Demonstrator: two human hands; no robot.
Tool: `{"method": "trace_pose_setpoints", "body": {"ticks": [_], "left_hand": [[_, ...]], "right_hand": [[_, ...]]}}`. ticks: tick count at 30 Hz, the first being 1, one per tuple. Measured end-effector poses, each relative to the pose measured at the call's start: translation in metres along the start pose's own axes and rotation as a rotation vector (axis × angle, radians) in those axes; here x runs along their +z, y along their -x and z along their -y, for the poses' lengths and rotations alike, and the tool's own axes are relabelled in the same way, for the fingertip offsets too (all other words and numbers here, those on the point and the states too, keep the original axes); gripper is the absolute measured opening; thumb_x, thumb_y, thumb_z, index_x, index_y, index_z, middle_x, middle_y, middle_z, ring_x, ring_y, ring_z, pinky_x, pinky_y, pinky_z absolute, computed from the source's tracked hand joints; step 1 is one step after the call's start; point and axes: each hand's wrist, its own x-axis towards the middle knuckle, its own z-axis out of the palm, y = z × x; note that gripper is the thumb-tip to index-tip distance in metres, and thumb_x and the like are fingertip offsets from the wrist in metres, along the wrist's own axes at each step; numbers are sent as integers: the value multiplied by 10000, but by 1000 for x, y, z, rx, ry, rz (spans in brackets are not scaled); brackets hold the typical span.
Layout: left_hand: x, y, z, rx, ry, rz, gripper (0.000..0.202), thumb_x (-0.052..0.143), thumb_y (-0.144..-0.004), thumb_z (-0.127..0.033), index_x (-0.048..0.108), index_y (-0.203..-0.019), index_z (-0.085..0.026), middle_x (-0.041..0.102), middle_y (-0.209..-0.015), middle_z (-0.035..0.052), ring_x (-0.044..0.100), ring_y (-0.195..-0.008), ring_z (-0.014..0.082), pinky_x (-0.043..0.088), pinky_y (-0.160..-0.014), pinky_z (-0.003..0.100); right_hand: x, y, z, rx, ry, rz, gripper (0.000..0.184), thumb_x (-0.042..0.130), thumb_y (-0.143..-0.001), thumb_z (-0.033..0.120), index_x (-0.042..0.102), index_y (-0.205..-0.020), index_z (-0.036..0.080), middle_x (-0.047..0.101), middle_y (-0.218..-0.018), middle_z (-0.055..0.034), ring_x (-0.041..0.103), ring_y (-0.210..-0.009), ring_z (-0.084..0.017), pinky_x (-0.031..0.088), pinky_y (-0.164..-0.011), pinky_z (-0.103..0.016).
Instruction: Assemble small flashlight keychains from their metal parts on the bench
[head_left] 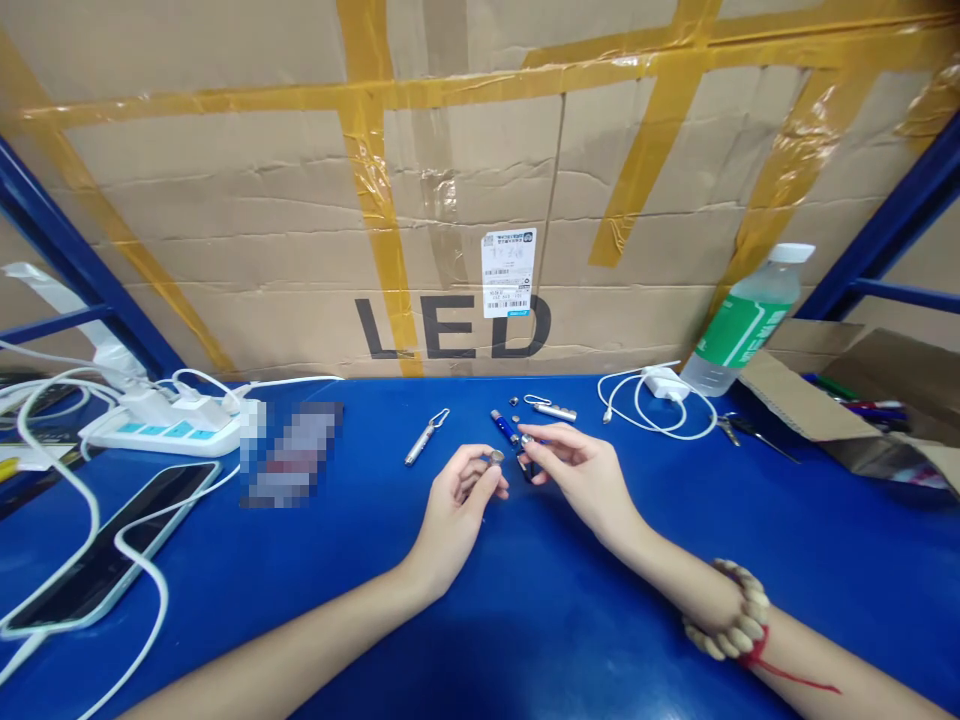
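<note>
My left hand [454,520] pinches a small round silver piece, which looks like a button cell [496,457], between thumb and fingertips. Close beside it, my right hand [589,480] has its fingers closed at the lower end of a small blue flashlight [505,426], near its dark clip [529,470]. The fingers partly hide that end. Just behind the flashlight lie a tiny silver cap [514,401] and a silver keychain flashlight [553,410] with a wire clip. Another silver flashlight [421,443] with a clip rests to the left of my hands.
On the left are a white power strip [169,432] with cables and a phone [112,545]. To the right stand a plastic bottle [746,325], a coiled white cable [637,405], scissors [750,430] and an open carton [825,400]. A large taped box [285,230] forms the back.
</note>
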Motion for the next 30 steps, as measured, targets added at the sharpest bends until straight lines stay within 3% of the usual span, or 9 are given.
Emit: {"method": "trace_pose_setpoints", "body": {"ticks": [4, 8, 15, 20, 25, 30], "left_hand": [[0, -1, 1, 0, -70, -25, 239, 539, -804, -363, 539, -917, -153, 526, -701, -7, 491, -642, 116, 413, -633, 227], [-1, -2, 1, 19, -166, -46, 215, 522, -819, -348, 585, -889, -155, 499, -672, -8, 439, -610, 112, 371, -582, 215], [-3, -1, 5, 14, -201, -29, 218, 542, -800, -320, 651, -909, -167, 598, -821, 27, 499, -686, 125, 385, -584, 205], [-3, -2, 8, 59, -258, -51, 191, 553, -794, -278, 694, -887, -188, 632, -816, 25, 533, -738, 131, 412, -640, 204], [-5, 1, 7, 121, -372, -1, 184, 561, -800, -264, 703, -895, -195, 632, -768, 16, 534, -701, 126, 410, -643, 206], [-7, 5, 5, 217, -484, 62, 192, 539, -823, -248, 700, -886, -165, 636, -758, 38, 525, -677, 134, 396, -589, 206]], "right_hand": [[-1, -1, 2, 80, -48, -19, 309, 732, -619, 325, 701, -874, 153, 659, -782, -43, 598, -598, -110, 515, -452, -189], [0, -1, 5, 171, -125, 70, 260, 755, -588, 311, 693, -782, 149, 636, -635, -12, 581, -571, -102, 492, -439, -171], [-7, -7, 14, 114, -98, 231, 153, 739, -617, 265, 690, -694, 142, 637, -669, -16, 559, -547, -77, 439, -391, -137], [-14, -12, 11, 265, -76, 388, 221, 726, -648, 274, 671, -807, 130, 607, -576, 15, 543, -494, -57, 428, -390, -122], [-21, -17, 3, 420, -127, 488, 388, 749, -628, 280, 621, -973, 157, 616, -632, 37, 546, -493, -47, 416, -367, -105], [-23, -18, 4, 527, -87, 538, 304, 794, -534, 294, 606, -690, 114, 592, -536, 36, 530, -429, -50, 426, -334, -112]]}}
